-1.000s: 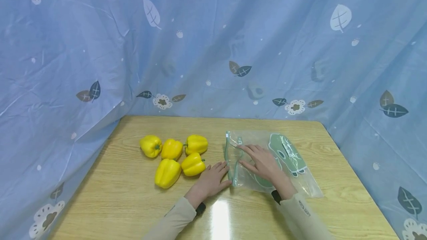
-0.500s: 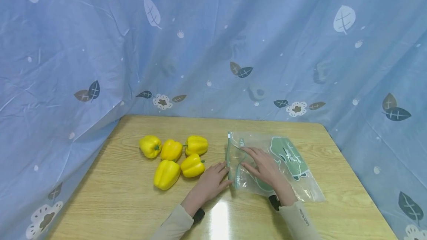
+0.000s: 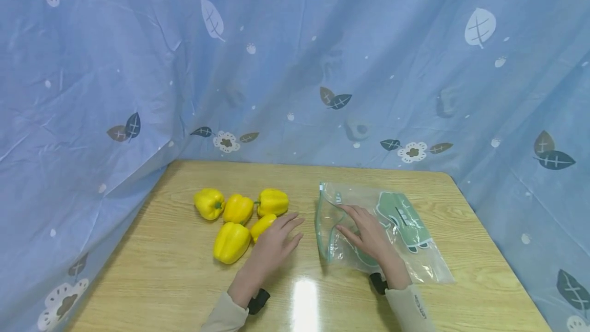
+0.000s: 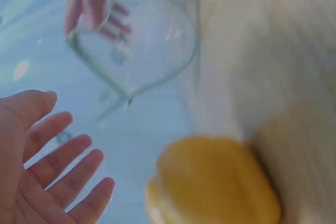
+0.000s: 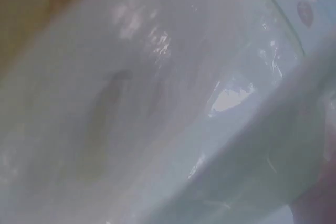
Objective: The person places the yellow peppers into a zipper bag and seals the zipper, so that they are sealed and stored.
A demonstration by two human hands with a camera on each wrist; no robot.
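Though near yellow peppers (image 3: 232, 243) (one half-hidden), left grip (image 3: 273, 245) loose; right grip (image 3: 366, 229) at bag (image 3: 405, 214) unclear.

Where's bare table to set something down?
The table is bare left of the peppers, right of the bag, and narrowly between them. Crowded: the peppers, with the left hand close, and where the right hand holds the bag.

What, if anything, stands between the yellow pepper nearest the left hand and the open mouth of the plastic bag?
Only the left hand, which partly covers the yellow pepper in the head view; beyond it, nothing visible blocks the way across the table to the open plastic bag.
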